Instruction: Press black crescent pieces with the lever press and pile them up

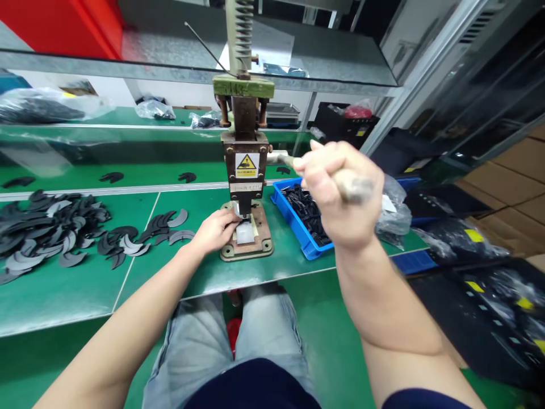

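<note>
My right hand (343, 187) is wrapped round the lever handle (355, 187) of an arbor press (246, 150), up at the right of its column. At the press base (260, 248), my left hand (215, 230) pinches a small curved plastic piece (237, 209) under the ram. Fingers and ram hide most of that piece. A pale block (244, 233) sits on the base just in front of the fingertips. Loose curved black and grey pieces (159, 227) lie left of my left hand.
A large pile of curved pieces (38, 233) covers the left of the green bench (170, 278). A blue tray (313, 248) of small black parts stands right of the press. Bagged parts (389, 210) lie further right. A metal shelf (332, 85) spans behind the press.
</note>
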A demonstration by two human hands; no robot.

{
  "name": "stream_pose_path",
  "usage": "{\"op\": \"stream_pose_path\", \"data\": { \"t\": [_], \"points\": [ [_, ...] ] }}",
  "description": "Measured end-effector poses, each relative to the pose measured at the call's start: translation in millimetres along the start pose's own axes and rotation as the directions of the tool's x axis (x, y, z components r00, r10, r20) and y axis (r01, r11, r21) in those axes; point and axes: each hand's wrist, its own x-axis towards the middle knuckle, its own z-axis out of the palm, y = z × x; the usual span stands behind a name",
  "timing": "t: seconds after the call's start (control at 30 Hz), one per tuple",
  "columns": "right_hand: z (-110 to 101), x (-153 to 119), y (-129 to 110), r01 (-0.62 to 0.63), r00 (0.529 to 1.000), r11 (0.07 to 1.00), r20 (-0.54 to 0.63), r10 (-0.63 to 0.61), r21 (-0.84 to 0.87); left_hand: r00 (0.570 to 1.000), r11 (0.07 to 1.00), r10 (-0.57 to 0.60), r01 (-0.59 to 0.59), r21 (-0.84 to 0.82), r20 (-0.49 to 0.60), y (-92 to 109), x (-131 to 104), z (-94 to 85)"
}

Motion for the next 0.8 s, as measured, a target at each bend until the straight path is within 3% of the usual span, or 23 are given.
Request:
{"op": "stream_pose_path", "data": {
  "t": [0.17,0.27,0.37,0.47,0.6,0.7,0.8],
  "points": [
    [7,-78,21,0.121,0.99,0.982,-0.06,-0.13,-0.143,1.0,0.998,-0.031,0.031,-0.055,0.002,7,1,0.5],
    [11,-100,35,0.124,0.986,0.975,-0.088,-0.142,-0.183,0.999,0.997,-0.045,0.047,-0.06,0.029,6,-4,-5.6],
    [15,-104,40,0.125,0.98,0.974,-0.128,-0.151,-0.191,0.995,0.995,-0.095,0.094,0.028,0.018,-12,-23,-25.9],
    [19,-101,40,0.146,0.971,0.973,-0.164,-0.175,-0.178,0.982,0.961,-0.19,0.184,0.206,0.009,-47,-52,-58.2],
    [21,-100,39,0.127,0.969,0.979,-0.191,-0.157,-0.16,0.941,0.904,-0.302,0.232,0.358,0.154,-85,-79,-91.6],
    [22,-102,39,0.117,0.971,0.982,-0.192,-0.145,-0.149,0.924,0.905,-0.29,0.181,0.384,0.248,-93,-83,-96.0],
    [21,-103,40,0.121,0.971,0.981,-0.186,-0.148,-0.15,0.933,0.904,-0.232,0.102,0.416,0.276,-91,-77,-89.4]
  ]
}}
